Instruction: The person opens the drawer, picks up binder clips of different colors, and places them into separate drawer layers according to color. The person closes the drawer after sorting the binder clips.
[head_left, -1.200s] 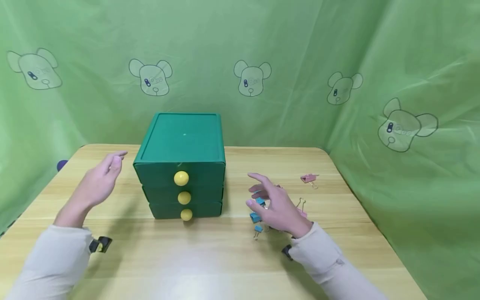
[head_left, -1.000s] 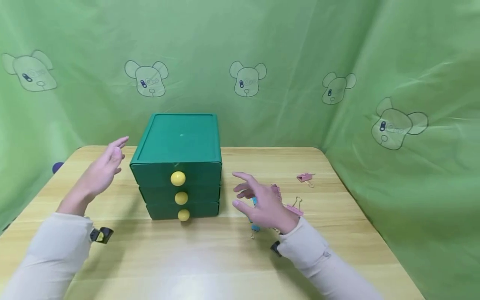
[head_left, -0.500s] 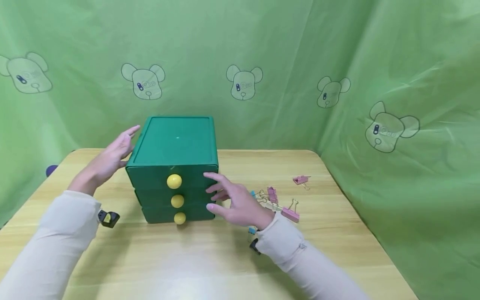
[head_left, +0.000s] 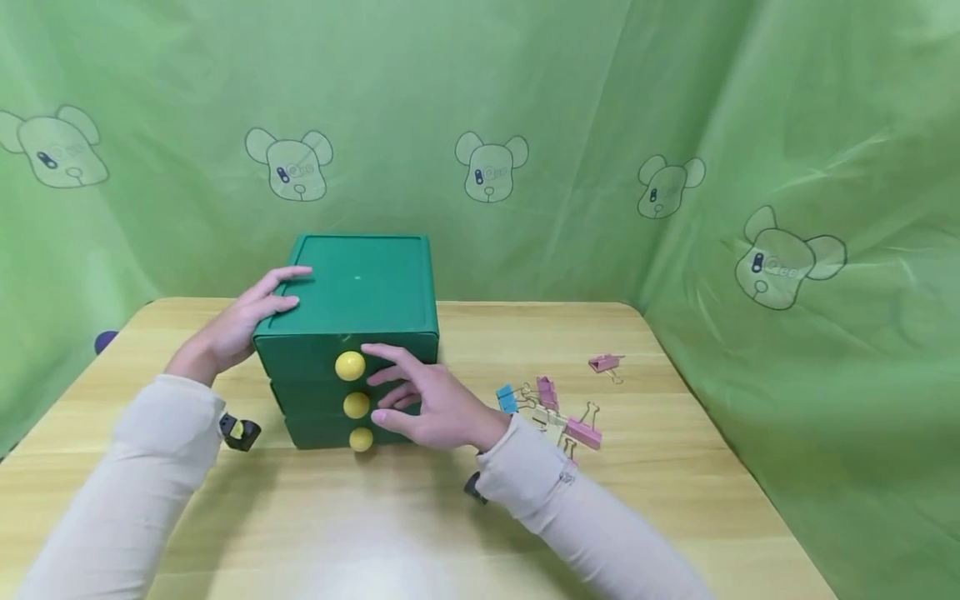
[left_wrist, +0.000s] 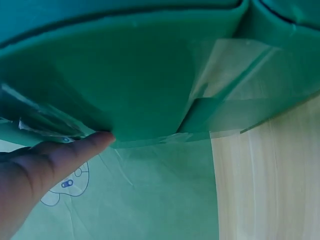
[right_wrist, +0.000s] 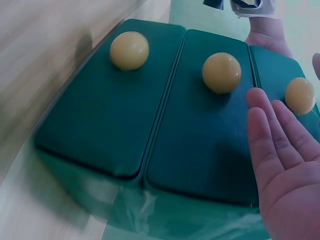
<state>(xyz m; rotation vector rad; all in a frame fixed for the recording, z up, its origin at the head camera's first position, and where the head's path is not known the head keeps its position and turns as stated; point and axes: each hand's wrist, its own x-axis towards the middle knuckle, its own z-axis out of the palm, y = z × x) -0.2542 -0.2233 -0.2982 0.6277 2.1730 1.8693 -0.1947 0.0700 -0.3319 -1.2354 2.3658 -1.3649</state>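
Note:
A green three-drawer box [head_left: 360, 283] stands on the table, all drawers closed. Each drawer front has a round yellow knob: top [head_left: 350, 365], middle [head_left: 356, 406] and bottom [head_left: 361, 439]. My left hand [head_left: 234, 327] rests on the box's upper left edge, fingers extended over the top. In the left wrist view a finger of the left hand [left_wrist: 45, 167] lies against the green side of the box. In front of the drawers, right of the knobs, hovers my right hand [head_left: 438, 406], its fingers loosely spread and holding nothing. In the right wrist view its fingers come near the top knob [right_wrist: 300, 96].
Right of the box lie several binder clips, among them a blue clip [head_left: 507, 399], a pink clip [head_left: 583, 432] and a cream clip [head_left: 552, 432]. Another pink clip [head_left: 604, 363] lies farther back. A green curtain [head_left: 570, 100] hangs behind the wooden table [head_left: 660, 500].
My left hand has moved right, onto the box's top edge. From over the clips, my right hand has travelled left to the drawer fronts, uncovering the clips.

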